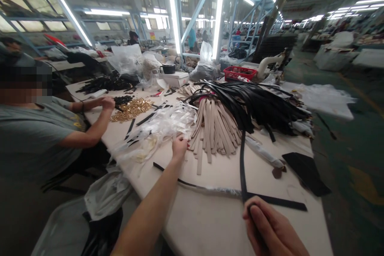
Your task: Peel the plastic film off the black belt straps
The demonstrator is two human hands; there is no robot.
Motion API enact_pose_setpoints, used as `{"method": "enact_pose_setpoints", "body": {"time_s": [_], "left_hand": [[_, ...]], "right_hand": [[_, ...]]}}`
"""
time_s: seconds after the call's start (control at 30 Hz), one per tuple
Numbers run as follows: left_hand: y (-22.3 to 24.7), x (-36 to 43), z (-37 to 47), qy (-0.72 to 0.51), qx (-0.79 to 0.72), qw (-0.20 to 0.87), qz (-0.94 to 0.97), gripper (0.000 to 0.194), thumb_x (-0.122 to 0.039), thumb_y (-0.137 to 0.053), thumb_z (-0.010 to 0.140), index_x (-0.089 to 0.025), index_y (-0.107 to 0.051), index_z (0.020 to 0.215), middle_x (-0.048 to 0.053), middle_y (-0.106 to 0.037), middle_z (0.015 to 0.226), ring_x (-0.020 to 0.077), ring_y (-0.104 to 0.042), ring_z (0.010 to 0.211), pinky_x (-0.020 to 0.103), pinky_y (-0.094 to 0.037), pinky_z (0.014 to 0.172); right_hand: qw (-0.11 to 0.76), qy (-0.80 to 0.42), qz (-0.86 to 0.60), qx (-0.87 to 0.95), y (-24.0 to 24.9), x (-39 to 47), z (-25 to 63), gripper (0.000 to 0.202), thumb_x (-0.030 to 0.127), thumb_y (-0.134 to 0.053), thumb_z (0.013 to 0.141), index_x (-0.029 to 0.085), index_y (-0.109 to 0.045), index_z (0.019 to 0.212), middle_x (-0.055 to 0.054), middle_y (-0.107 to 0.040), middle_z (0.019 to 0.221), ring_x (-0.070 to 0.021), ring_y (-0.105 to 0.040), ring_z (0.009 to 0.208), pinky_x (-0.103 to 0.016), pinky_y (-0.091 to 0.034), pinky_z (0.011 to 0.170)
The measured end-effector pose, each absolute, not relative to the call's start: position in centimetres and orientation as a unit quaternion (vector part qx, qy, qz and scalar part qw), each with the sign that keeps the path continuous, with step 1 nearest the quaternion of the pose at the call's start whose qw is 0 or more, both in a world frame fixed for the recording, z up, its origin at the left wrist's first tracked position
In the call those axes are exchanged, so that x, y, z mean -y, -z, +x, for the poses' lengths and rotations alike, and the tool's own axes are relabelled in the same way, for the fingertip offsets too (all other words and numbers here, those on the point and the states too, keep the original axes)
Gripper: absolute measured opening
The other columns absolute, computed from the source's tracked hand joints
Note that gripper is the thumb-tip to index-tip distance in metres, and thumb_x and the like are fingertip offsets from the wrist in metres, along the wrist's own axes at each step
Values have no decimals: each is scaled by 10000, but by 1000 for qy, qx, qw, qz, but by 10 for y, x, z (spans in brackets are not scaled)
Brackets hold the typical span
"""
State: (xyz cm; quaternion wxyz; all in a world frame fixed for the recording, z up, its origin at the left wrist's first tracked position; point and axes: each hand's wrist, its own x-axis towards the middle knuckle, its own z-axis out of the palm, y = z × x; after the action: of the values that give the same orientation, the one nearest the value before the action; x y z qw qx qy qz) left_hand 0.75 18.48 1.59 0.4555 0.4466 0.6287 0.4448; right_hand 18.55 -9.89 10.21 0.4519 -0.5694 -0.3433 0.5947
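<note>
My right hand point(268, 228), close at the lower right, is closed around the near end of a black strap point(242, 164). That strap runs away from me to the edge of a heap of long black straps point(237, 100). My left hand point(180, 147) reaches to the middle of the table with curled fingers, between crumpled clear plastic wrapping point(171, 122) and a fanned bundle of beige strips point(214, 128). What its fingers hold, if anything, is hidden. Another black strap point(276, 201), partly in clear plastic point(222, 190), lies across the table, passing behind my left forearm.
A co-worker point(39, 136) sits on the left, hands beside a pile of gold metal pieces point(132, 109). Farther back are a red basket point(240, 73), a white box point(175, 79) and plastic bags point(205, 66). A black flat piece point(306, 172) overhangs the table's right edge.
</note>
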Motion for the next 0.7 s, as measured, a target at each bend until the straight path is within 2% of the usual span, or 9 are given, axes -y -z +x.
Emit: {"method": "enact_pose_setpoints", "body": {"time_s": [0.07,0.13,0.2,0.3,0.43,0.5,0.6,0.7], "left_hand": [[-9,-137,11,-456,-608,508,406,212,-306,-531,819,-144,-665,844,120,-710,862,197,-669,746,313,-507,681],[3,-80,17,-462,-591,545,374,246,-335,-538,824,-139,-659,909,125,-708,913,167,-656,704,291,-513,636],[16,-28,22,-474,-545,629,287,263,-379,-641,777,-142,-661,887,99,-691,873,135,-611,618,253,-477,547],[29,19,26,-468,-487,713,189,303,-388,-775,694,-152,-675,855,29,-636,745,96,-530,533,218,-415,475],[31,30,19,-440,-486,724,215,248,-345,-798,685,-153,-674,784,-1,-592,654,100,-523,516,221,-430,467],[28,26,14,-421,-474,740,224,253,-369,-760,725,-148,-697,831,33,-648,715,122,-572,549,242,-474,501],[28,17,10,-406,-451,762,226,352,-410,-722,766,-134,-729,983,108,-725,912,172,-658,677,287,-537,599],[31,4,11,-400,-461,755,241,333,-324,-817,686,-89,-754,913,136,-745,894,187,-682,736,257,-535,632]], "right_hand": [[464,-641,-532,301,-83,85,178,445,655,-542,883,218,-621,916,42,-483,525,-69,-305,394,-196,-188,384],[486,-652,-517,269,-60,65,166,425,607,-598,870,197,-621,976,52,-493,574,-53,-307,404,-186,-195,390],[495,-641,-527,257,-35,46,151,431,587,-630,848,182,-619,995,54,-506,584,-53,-322,409,-184,-210,394],[475,-621,-560,275,-2,28,135,423,572,-651,817,159,-630,909,60,-481,537,-66,-338,402,-194,-225,389],[450,-592,-600,294,21,23,132,357,498,-698,768,155,-635,847,68,-465,522,-75,-341,408,-208,-252,392],[448,-587,-605,297,23,22,135,325,468,-700,760,155,-630,814,57,-487,534,-79,-356,424,-212,-257,401],[451,-583,-602,307,19,23,138,280,422,-706,757,152,-633,767,32,-527,582,-86,-403,475,-212,-280,427],[442,-605,-589,304,14,28,141,216,354,-688,757,150,-659,823,35,-529,605,-77,-386,477,-205,-270,428]]}}
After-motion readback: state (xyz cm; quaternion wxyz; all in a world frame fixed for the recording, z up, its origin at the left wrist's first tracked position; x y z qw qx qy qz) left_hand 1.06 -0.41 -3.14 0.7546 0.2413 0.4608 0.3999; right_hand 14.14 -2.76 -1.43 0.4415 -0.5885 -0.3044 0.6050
